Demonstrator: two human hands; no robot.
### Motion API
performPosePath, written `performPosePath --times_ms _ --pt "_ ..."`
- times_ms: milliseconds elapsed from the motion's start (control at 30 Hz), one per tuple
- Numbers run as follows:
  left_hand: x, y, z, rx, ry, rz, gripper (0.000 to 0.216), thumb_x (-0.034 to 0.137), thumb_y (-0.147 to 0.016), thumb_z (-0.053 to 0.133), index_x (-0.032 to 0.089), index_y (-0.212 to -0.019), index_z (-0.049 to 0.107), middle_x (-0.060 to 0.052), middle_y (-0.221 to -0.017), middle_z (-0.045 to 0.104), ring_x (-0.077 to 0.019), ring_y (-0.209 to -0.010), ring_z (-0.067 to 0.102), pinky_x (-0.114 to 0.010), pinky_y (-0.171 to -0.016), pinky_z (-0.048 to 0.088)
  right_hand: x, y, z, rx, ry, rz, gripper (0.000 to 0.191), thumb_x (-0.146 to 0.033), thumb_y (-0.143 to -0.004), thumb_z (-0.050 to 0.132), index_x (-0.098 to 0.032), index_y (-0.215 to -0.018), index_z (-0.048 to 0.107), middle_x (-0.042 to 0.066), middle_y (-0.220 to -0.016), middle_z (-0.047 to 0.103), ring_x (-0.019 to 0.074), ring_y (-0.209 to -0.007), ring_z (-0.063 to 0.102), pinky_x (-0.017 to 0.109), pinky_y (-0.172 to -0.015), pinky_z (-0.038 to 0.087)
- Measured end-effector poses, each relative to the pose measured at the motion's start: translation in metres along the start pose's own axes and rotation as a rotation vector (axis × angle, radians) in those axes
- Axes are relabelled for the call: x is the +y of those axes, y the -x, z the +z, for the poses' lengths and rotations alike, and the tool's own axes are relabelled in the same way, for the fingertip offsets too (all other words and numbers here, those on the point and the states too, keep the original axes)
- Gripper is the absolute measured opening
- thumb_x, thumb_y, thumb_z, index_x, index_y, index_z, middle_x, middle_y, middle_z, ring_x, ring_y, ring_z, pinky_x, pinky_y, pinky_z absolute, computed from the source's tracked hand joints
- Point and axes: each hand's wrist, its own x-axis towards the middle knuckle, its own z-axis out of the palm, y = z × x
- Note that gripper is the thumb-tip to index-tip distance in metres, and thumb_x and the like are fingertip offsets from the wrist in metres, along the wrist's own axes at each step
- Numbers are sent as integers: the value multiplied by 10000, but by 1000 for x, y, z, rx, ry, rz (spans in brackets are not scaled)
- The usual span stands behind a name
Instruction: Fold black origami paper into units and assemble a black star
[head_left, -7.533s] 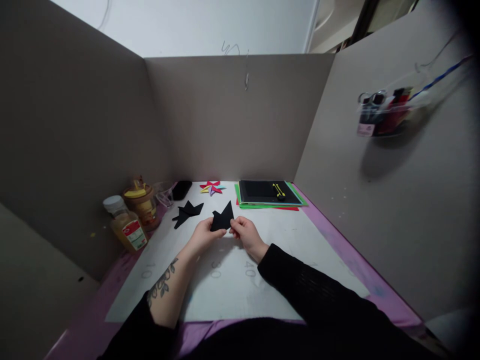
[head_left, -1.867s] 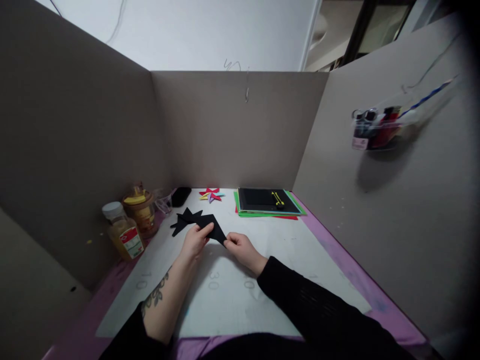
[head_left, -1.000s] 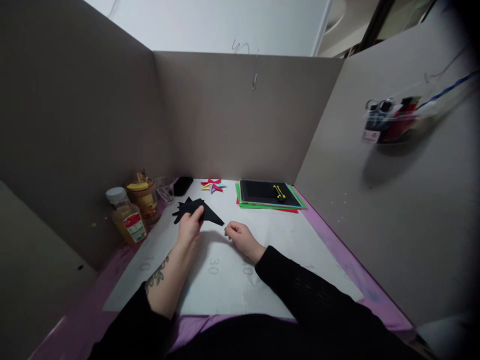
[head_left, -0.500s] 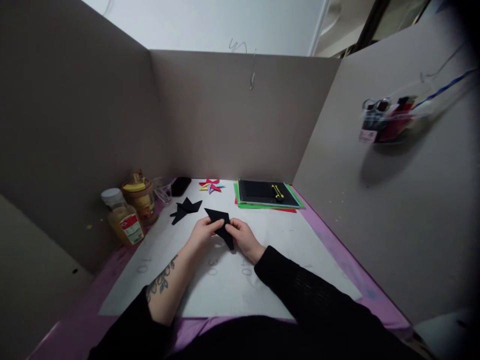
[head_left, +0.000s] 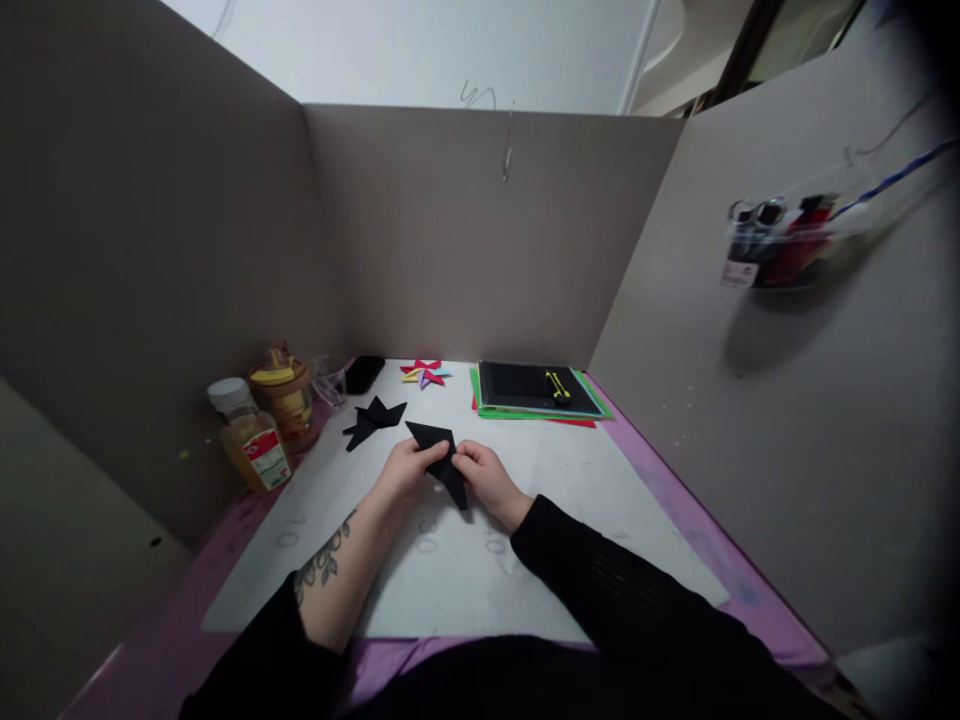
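Observation:
A folded piece of black paper (head_left: 442, 458) with pointed ends is held between my two hands above the white sheet (head_left: 390, 600). My left hand (head_left: 409, 468) grips it from the left, thumb lying on its upper face. On the other side, my right hand (head_left: 484, 472) pinches its right edge between thumb and fingers. The fingers under the paper are hidden. Just beyond my left hand, a black folded-paper shape with several points (head_left: 375, 420) rests on the sheet. Farther back lies a multicoloured paper star (head_left: 426, 373).
A stack of coloured paper (head_left: 517, 390) at the back right carries a yellow-and-black cutter (head_left: 557, 387). Along the left wall stand a glue bottle (head_left: 255, 450), a jar (head_left: 285, 405) and a clear cup (head_left: 328, 380), near a black phone-like object (head_left: 365, 375). A clear holder (head_left: 784, 245) hangs on the right wall.
The black paper has tilted slightly, its lower point now reaching a little farther down. My right thumb has drawn back to the paper's right edge. The view has shifted very slightly.

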Motion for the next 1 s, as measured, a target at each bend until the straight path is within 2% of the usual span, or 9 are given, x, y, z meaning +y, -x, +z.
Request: performPosePath --times_ms 133,367,533,633,700,767,900,1000 --pt "1 -5 -6 118 94 25 342 340 -498 840 105 -700 696 -46 -680 679 -143 -603 580 -240 -592 408 0 3 6 -44 39 21 212 -279 -751 500 -203 -571 418 -60 -505 398 99 -486 360 226 -478 290" --pt "7 -9 -12 240 213 45 409 332 -440 859 116 -742 689 -41 -725 697 -159 -655 618 -257 -638 450 -1 6 8 -92 80 20 224 -281 -760 509 -197 -568 430 -60 -505 420 92 -479 353 225 -477 282" --pt "17 -13 -20 300 233 18 389 327 -433 859 112 -698 673 -37 -657 676 -154 -607 612 -236 -549 422 -3 5 6 -61 21 7 171 -229 -735 495 -195 -572 455 -60 -497 433 94 -480 363 230 -484 287" --pt "24 -17 -30 408 239 45 386 355 -446 850 113 -678 659 -23 -628 656 -133 -562 592 -209 -480 372 -1 5 1 -30 -1 -29 142 -184 -709 476 -190 -568 466 -50 -508 453 99 -502 387 231 -504 302" --pt "26 -17 -33 466 148 58 387 391 -470 835 118 -682 661 -15 -621 651 -127 -542 578 -206 -460 343 1 2 -1 11 -28 -34 144 -179 -706 476 -190 -563 463 -48 -509 452 98 -500 382 231 -500 295" --pt "23 -14 -29 370 -11 60 377 404 -496 823 115 -690 677 -25 -637 665 -141 -559 585 -219 -488 367 1 -3 -2 56 -84 -36 141 -216 -729 501 -192 -593 471 -54 -524 451 93 -487 368 230 -486 281" --pt "15 1 -10 -24 -227 43 319 382 -564 793 106 -700 710 -56 -675 693 -180 -616 608 -260 -593 432 -1 -10 -2 34 -183 -36 168 -323 -758 565 -202 -680 479 -75 -528 432 87 -456 343 228 -458 256" --pt "12 8 0 -119 -256 -5 295 369 -582 776 101 -689 712 -64 -653 689 -182 -595 598 -266 -588 425 0 -10 -4 -10 -160 -12 209 -297 -752 567 -201 -610 448 -78 -473 394 87 -448 333 228 -456 242"
